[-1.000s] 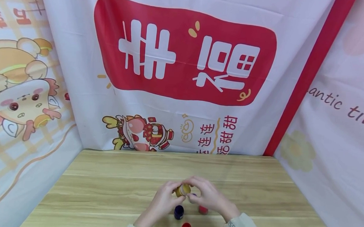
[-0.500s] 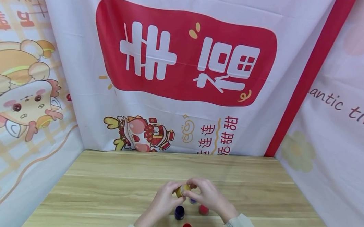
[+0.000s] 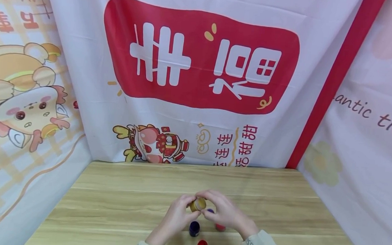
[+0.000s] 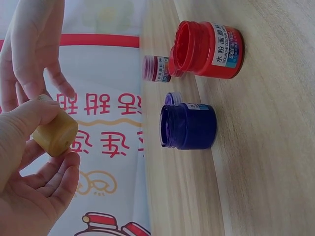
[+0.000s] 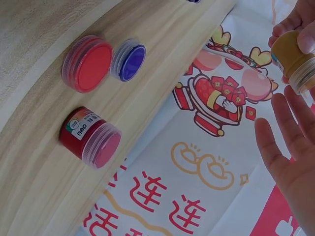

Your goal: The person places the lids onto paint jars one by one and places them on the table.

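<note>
My left hand [image 3: 178,212] holds a mustard-yellow paint jar [image 4: 56,132], tilted and raised above the table, between thumb and fingers. Its ribbed clear lid [image 5: 302,75] points toward my right hand [image 3: 225,210]. The right fingers are extended and spread close by the lid, as the right wrist view shows. Below the hands stand an uncapped dark blue paint jar [image 4: 189,127] and an uncapped red paint jar [image 4: 211,50]. A red lid [image 5: 87,65] and a blue lid [image 5: 129,61] lie beside each other on the table.
A capped dark red paint jar [image 5: 89,136] stands near the loose lids; my right hand covers it in the head view. The wood-grain table [image 3: 119,196] meets a printed cloth backdrop [image 3: 196,115] at its far edge, with cloth on both sides.
The right fingers, bunched close around the lid half a second ago, have spread out from it. The left hand keeps its grip on the yellow paint jar in nearly the same place.
</note>
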Demonstrator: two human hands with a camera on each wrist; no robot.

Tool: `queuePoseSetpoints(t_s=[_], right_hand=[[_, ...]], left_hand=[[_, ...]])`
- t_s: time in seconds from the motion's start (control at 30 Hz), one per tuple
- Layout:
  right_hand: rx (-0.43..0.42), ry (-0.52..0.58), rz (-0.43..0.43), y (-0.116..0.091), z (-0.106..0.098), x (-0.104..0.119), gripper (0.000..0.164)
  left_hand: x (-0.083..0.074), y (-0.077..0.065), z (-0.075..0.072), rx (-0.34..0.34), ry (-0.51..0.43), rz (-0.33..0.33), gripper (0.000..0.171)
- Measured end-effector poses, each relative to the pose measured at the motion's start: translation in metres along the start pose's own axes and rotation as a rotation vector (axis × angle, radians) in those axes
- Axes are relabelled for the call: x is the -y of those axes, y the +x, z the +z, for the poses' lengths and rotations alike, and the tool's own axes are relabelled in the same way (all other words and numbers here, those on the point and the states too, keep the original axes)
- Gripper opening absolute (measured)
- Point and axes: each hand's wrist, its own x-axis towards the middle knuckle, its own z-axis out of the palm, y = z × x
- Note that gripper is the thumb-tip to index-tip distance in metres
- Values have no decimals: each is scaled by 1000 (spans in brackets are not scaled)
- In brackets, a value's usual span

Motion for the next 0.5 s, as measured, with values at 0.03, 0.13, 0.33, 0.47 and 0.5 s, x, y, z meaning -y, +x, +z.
queuePoseSetpoints(t_s=[0.03,0.13,0.33,0.47,0.5], right_hand=[[2,-1,3,0,0,0,44],[2,1,9,0,0,0,43],[16,33,68,0,-2,0,37],[21,49,112,1,-2,1,32],[22,51,124,1,-2,1,32]], left_hand=[[0,0,0,0,-3,-2,36],[0,0,1,4,-15,-11,39],[-1,2,1,8,-18,-7,40],[-2,1,0,10,-10,-7,40],[-2,1,0,11,-8,-12,40]])
